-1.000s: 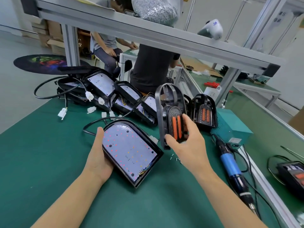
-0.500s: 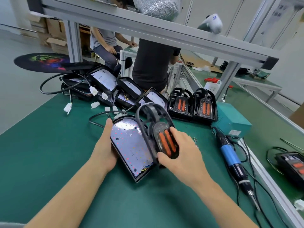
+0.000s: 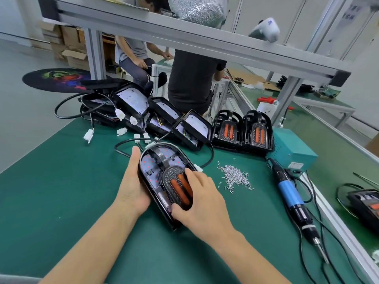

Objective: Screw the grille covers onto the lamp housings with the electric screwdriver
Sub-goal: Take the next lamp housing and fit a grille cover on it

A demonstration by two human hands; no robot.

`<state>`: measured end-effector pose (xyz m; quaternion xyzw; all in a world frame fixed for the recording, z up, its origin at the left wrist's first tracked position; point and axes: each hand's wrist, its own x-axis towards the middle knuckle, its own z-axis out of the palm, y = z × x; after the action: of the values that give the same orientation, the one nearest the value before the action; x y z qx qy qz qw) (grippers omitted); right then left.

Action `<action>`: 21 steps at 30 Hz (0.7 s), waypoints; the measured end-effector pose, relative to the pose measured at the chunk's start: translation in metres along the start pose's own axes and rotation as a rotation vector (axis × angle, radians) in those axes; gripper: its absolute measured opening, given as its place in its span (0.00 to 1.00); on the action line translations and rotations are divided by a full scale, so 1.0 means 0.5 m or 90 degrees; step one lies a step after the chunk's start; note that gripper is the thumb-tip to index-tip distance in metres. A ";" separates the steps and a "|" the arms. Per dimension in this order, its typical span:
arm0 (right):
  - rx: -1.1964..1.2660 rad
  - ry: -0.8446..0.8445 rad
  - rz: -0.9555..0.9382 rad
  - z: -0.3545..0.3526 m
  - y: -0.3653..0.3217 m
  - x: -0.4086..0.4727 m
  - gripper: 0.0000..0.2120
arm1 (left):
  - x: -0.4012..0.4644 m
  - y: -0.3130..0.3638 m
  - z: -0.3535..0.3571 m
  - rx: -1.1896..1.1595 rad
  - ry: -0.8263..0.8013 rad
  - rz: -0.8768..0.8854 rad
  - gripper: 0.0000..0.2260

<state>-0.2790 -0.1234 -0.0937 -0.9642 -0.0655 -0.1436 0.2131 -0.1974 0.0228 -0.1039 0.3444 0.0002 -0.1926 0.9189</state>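
A black lamp housing [image 3: 152,193] with a white LED board lies on the green mat in front of me. A black grille cover [image 3: 164,162] with two orange lenses now sits on top of it. My left hand [image 3: 132,185] holds the housing's left edge, thumb along the rim. My right hand [image 3: 198,199] rests on the cover's lower right, fingers and thumb curled around the orange lens part. The blue and black electric screwdriver [image 3: 292,199] lies on the mat to the right, untouched. A pile of small silver screws [image 3: 235,177] lies between it and the housing.
Several open housings [image 3: 164,117] with cables and white connectors stand at the back, next to two spare grille covers [image 3: 242,130]. A teal power box [image 3: 293,152] sits behind the screwdriver. An aluminium frame beam [image 3: 184,35] crosses overhead. Two people sit beyond the bench.
My right hand brought the grille cover down from upright in the air and laid it flat onto the housing. My left hand kept hold of the housing's left edge.
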 end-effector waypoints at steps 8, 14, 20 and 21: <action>0.019 0.011 0.027 0.017 0.015 -0.010 0.39 | 0.004 -0.004 0.008 0.043 0.029 0.010 0.20; -0.019 0.089 -0.004 0.017 0.016 -0.009 0.37 | 0.002 0.003 0.005 0.031 0.048 0.022 0.16; 0.122 -0.065 0.089 0.010 0.049 0.002 0.50 | 0.007 0.005 -0.005 0.058 0.065 0.023 0.16; 0.137 -0.083 0.101 0.009 0.050 0.004 0.50 | 0.010 0.008 -0.009 0.087 0.083 0.017 0.15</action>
<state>-0.2711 -0.1439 -0.1069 -0.9453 -0.0180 -0.0557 0.3210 -0.1907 0.0265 -0.1054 0.4178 0.0423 -0.1570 0.8939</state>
